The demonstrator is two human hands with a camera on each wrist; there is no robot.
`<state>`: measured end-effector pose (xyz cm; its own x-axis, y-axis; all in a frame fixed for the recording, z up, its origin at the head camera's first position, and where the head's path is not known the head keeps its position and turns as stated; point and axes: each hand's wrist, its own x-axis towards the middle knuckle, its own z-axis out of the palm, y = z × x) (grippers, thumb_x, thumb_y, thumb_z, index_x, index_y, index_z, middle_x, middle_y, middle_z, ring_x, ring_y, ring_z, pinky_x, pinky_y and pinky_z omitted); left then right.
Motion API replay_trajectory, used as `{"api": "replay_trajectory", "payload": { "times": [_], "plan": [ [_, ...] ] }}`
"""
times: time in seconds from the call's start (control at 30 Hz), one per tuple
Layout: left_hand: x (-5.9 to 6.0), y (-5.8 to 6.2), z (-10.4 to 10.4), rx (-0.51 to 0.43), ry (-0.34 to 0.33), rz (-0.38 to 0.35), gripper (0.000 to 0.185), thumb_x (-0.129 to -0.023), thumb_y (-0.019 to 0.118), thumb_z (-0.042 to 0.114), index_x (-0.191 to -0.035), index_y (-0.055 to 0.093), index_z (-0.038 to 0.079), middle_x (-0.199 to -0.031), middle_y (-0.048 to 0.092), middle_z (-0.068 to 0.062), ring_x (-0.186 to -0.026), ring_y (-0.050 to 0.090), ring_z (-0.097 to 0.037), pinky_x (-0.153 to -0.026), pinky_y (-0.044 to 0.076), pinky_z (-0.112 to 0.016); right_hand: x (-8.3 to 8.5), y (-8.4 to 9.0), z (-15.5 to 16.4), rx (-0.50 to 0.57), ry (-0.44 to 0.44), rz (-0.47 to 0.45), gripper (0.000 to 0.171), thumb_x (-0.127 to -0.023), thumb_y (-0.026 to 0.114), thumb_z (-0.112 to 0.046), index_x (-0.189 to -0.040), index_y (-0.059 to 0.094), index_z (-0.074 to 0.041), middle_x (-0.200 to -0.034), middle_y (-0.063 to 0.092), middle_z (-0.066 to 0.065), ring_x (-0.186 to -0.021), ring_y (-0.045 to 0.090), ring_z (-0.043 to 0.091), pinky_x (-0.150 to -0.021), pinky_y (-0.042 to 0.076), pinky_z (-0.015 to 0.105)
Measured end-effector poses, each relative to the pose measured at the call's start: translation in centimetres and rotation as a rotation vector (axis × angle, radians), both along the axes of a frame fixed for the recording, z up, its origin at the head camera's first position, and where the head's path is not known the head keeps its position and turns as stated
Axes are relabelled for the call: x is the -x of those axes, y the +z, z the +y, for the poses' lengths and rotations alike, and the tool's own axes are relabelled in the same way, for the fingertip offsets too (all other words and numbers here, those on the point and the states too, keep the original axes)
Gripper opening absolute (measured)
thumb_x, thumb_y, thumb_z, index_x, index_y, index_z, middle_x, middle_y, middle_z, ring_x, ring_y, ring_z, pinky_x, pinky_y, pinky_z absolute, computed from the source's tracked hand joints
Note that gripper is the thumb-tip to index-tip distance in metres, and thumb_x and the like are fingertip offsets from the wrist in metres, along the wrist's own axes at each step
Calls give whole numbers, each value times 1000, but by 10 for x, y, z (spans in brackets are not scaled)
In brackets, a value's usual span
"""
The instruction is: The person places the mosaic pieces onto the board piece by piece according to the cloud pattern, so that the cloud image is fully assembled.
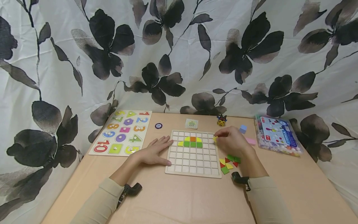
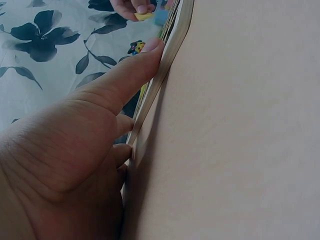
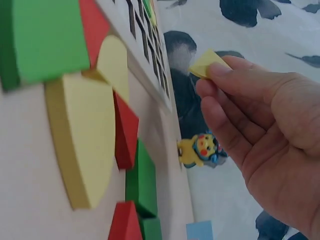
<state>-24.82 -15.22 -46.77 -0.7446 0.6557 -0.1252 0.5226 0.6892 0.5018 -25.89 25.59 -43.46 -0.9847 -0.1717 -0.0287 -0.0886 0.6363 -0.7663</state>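
Starting at the left of the tan table (image 1: pixel 179 202), we are seeing a number puzzle board (image 1: pixel 122 133) lying flat with its coloured digits and shapes, and just right of it a small round purple token (image 1: pixel 158 126). Next we are watching the left hand (image 1: pixel 154 151), fingers straight and relaxed, grasping nothing; it is lying palm down on the table and pressing against the left edge of the wooden grid board (image 1: pixel 193 166), and in the left wrist view its thumb (image 2: pixel 131 75) is lying along that edge. On the grid board we are finding a small figure of tiles in the upper rows: an orange tile (image 1: pixel 193 139) on top with yellow beside it, and a row of green tiles (image 1: pixel 193 144) below, flanked by yellow. Behind the board a small printed card (image 1: pixel 191 123) is lying flat. Moving right, the right hand (image 1: pixel 231 141) is hovering at the board's upper right edge, its fingertips pinching a small yellow tile (image 1: pixel 215 138); the right wrist view is showing that yellow piece (image 3: pixel 207 64) gripped between thumb and forefinger above the board's rim. Near this wrist a loose pile of red, green and yellow tiles (image 1: pixel 229 163) is lying on the table. Farther back we are seeing a small yellow toy figure (image 1: pixel 221 120), a blue cube (image 1: pixel 243 128), a pink piece (image 1: pixel 250 141), and at the far right a clear bag of beads (image 1: pixel 277 134).
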Motion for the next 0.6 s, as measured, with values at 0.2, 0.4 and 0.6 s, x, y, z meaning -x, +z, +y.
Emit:
{"api": "replay_trajectory", "payload": {
  "times": [0.2,0.4,0.6],
  "plan": [
    [0,-1,0,-4,1,-2,105,-87,72,66,-168,23,20,-177,5,-8,-164,0,-31,-132,-4,-55,2,0,-15,30,84,97,23,-100,67,-8,-120,79,-10,-119,73,5,-105,61,25,-90,55,33],
    [1,0,0,-7,-1,2,105,-87,73,66,-168,23,20,-177,5,-9,-164,1,-32,-131,-4,-56,6,-8,-28,-20,190,144,21,-97,71,-5,-117,79,-8,-109,75,4,-96,62,21,-81,55,25],
    [1,0,0,-12,1,0,105,-87,73,65,-168,23,19,-177,6,-9,-164,1,-32,-131,-4,-55,8,-11,-36,-59,253,129,16,-95,72,-3,-110,76,-6,-97,72,2,-88,61,21,-81,54,32]
  ]
}}
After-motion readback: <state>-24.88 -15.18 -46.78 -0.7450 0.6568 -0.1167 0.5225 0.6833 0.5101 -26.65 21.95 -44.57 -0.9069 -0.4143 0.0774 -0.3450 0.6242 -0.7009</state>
